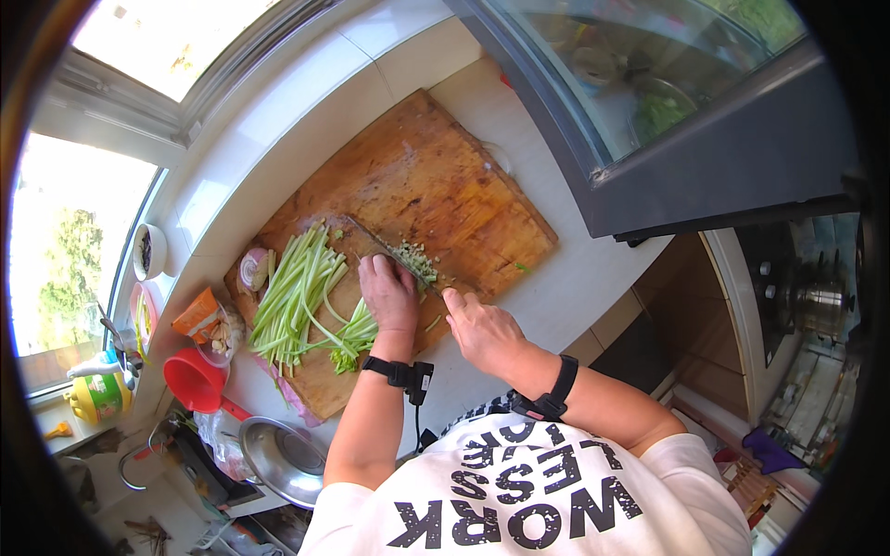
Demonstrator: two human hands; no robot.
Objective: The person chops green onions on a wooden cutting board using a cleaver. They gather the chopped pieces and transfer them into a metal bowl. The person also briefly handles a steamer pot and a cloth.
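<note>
My right hand (480,326) grips the handle of a kitchen knife (389,251), whose dark blade stands on edge on a worn wooden cutting board (445,167). Close against the blade's near side, my left hand (388,292) bends its fingers over green stalks (361,326) that run out under the palm. Finely chopped green bits (415,260) lie along the blade's far side. A pile of long pale-green stalks (295,292) rests on the board's left part, beside a purple onion (254,270).
Left of the board are a plastic tub of garlic (226,337), a red plastic dipper (195,381) and a steel basin (285,455). A white bowl (149,251) sits on the sill. A dark-framed glass window sash (667,139) juts over the counter at upper right.
</note>
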